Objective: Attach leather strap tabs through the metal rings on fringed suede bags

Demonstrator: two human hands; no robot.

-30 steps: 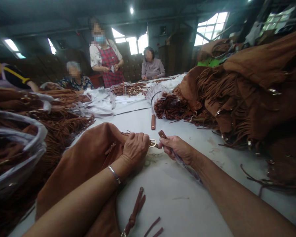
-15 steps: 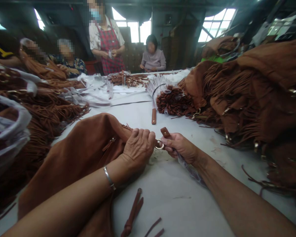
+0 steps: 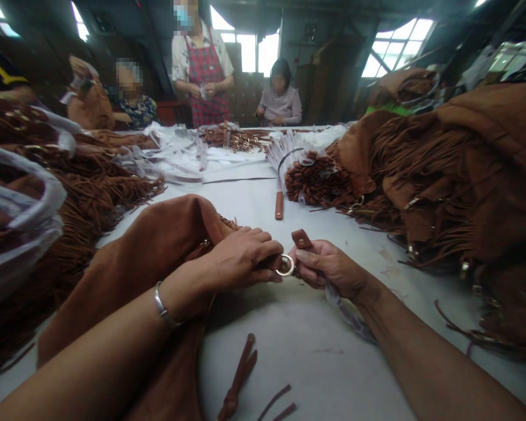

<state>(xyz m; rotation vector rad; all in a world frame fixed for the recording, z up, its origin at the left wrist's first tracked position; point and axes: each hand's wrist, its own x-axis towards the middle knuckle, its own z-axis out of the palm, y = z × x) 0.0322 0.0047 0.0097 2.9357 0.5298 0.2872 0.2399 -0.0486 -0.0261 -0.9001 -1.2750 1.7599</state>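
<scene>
At frame centre, left hand (image 3: pixel 241 257) pinches the brown suede bag's (image 3: pixel 158 257) gold metal ring (image 3: pixel 285 265) steady; right hand (image 3: pixel 328 266) closes on a brown leather strap tab (image 3: pixel 301 240), aligned beside it.

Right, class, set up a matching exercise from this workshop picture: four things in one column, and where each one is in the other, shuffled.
Things
1. round gold metal ring
2. silver bangle
3. brown suede bag
4. lone brown leather strap

Places
A. on the left wrist
B. between the left hand and the right hand
C. flat on the white table, beyond the hands
D. under the left forearm

Pairs: 1-B, 2-A, 3-D, 4-C
</scene>
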